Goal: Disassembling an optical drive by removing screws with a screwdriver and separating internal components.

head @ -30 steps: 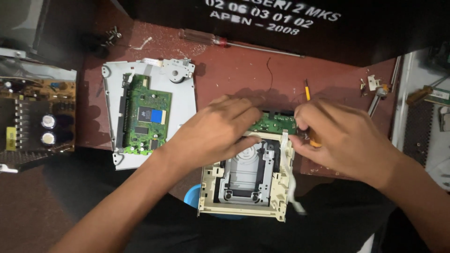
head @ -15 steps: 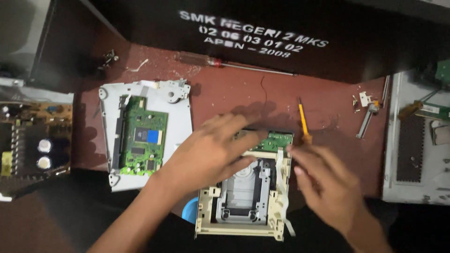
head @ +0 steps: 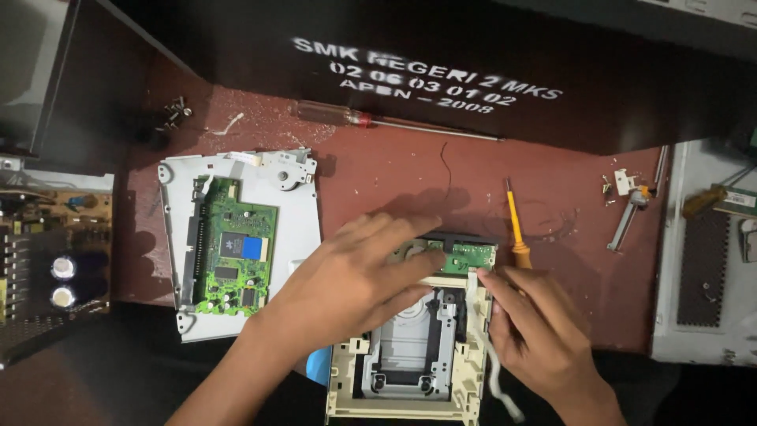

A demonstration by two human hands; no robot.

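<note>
A metal plate (head: 296, 229) carrying a green circuit board (head: 235, 256) lies at the left. Beside it, the left hand (head: 347, 280) rests spread across the top of the drive frame (head: 410, 363) (cream plastic, at the table's near edge). The right hand (head: 536, 331) pinches the frame's right rail, near a yellow screwdriver (head: 514, 225).

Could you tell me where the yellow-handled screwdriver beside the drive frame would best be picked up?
Probably by the bare yellow shaft, pinched from above. The yellow screwdriver lies flat on the red table, pointing away from the person, and its thicker lower end sits close against the right hand, so the far half is more open.
</note>
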